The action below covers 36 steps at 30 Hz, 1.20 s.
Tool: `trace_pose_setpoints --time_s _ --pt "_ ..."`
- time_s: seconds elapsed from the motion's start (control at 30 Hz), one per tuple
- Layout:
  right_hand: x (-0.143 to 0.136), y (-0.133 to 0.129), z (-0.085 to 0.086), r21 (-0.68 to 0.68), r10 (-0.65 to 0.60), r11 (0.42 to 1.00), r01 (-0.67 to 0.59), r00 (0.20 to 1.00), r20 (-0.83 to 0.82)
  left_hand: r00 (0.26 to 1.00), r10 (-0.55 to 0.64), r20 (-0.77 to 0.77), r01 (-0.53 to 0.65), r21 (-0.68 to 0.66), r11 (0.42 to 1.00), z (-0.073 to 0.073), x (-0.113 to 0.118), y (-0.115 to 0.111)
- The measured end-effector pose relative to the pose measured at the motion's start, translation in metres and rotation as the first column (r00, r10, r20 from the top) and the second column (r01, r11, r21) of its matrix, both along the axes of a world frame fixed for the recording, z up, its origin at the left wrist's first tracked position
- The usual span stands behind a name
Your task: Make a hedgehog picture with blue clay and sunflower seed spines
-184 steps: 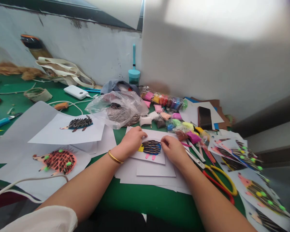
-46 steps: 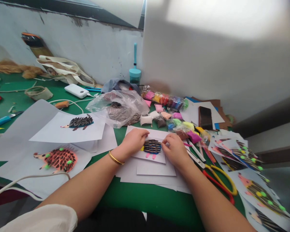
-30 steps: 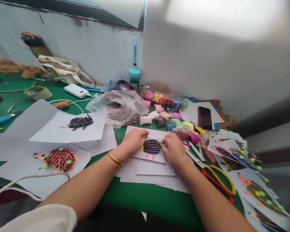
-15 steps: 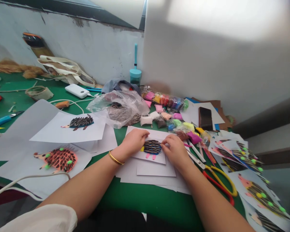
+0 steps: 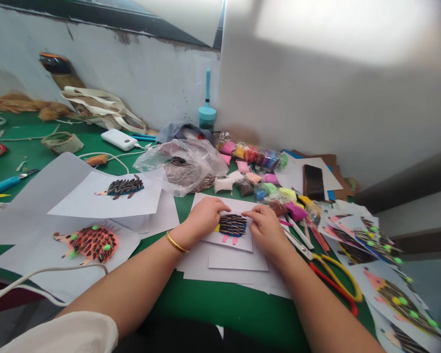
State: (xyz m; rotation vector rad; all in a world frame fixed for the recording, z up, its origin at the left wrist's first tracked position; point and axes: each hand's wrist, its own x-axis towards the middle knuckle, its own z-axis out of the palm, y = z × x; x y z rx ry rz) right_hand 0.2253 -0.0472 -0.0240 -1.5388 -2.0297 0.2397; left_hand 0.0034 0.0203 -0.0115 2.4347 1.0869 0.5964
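A small hedgehog picture (image 5: 233, 225) lies on white paper in front of me, with dark striped seeds over its blue body, a yellow patch at its left and two pink feet. My left hand (image 5: 204, 215) rests at its upper left, index finger stretched along the top edge and partly over the yellow head. From the right, my right hand (image 5: 266, 226) reaches in, its index finger extended to the body's upper right. The other fingers of both hands are curled and partly hidden. Nothing is seen held. More white sheets (image 5: 238, 259) lie beneath.
Scissors (image 5: 334, 277) with red and yellow handles lie beside my right forearm. Clay packets (image 5: 268, 191) and a plastic bag (image 5: 180, 166) sit behind the paper. Finished hedgehog pictures (image 5: 400, 299) overlap at right; another hedgehog sheet (image 5: 69, 206) lies left. A white cable (image 5: 51, 268) crosses the left side.
My right index finger has straightened and shifted up to the hedgehog's upper right edge. The left fingers have moved slightly along the top edge. The view has shifted a little.
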Motion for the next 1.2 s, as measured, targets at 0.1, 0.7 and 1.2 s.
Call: trace_pose_setpoints --time_s 0.1,0.7,1.2 --pt "-0.002 0.0 0.0 -0.018 0.01 1.0 -0.01 1.0 0.004 1.0 0.009 0.008 -0.009 0.019 1.0 -0.002 0.0 0.001" --pt "-0.008 0.001 -0.001 -0.047 -0.033 0.998 0.032 0.999 -0.031 0.999 0.02 -0.051 -0.019 0.017 1.0 -0.002 0.0 -0.005" --pt "-0.004 0.005 -0.008 -0.01 -0.062 0.998 0.061 0.993 -0.101 0.739 0.543 -0.398 -0.487 0.241 0.839 0.096 -0.044 0.06"
